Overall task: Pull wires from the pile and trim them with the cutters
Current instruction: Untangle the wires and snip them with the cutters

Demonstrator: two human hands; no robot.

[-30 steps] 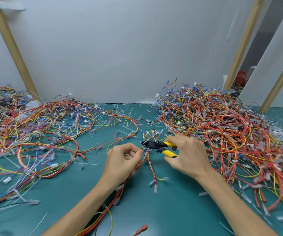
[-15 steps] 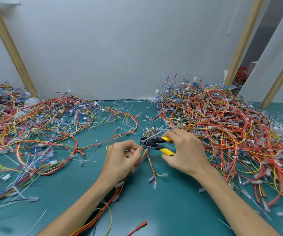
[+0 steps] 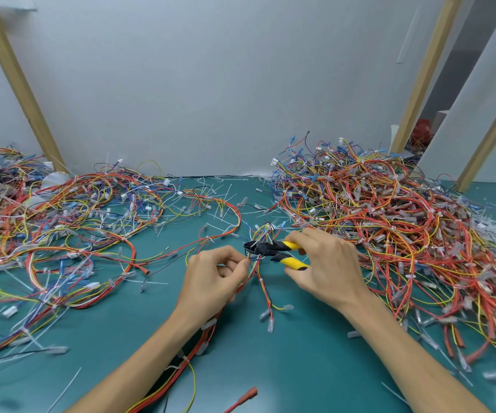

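My left hand [image 3: 215,278] pinches a small bundle of red, yellow and black wires [image 3: 263,289] just left of the table's middle. My right hand [image 3: 327,268] grips the yellow-and-black handles of the cutters [image 3: 273,250]. Their dark jaws point left and sit at the bundle, right by my left fingertips. The bundle's loose ends with clear connectors trail toward me on the green table [image 3: 285,368]. A big tangled pile of wires [image 3: 389,222] lies just right of my right hand.
A second sprawl of wires [image 3: 62,222] covers the table's left side. White cable-tie offcuts [image 3: 219,201] litter the middle strip up to the grey wall. Slanted wooden posts [image 3: 17,84] stand at the back left and right. A loose red wire end [image 3: 246,394] lies near the front edge.
Both hands stay together on the bundle. The cutter jaws have shifted slightly left, closer to my left fingertips, and the handles look squeezed a little closer together.
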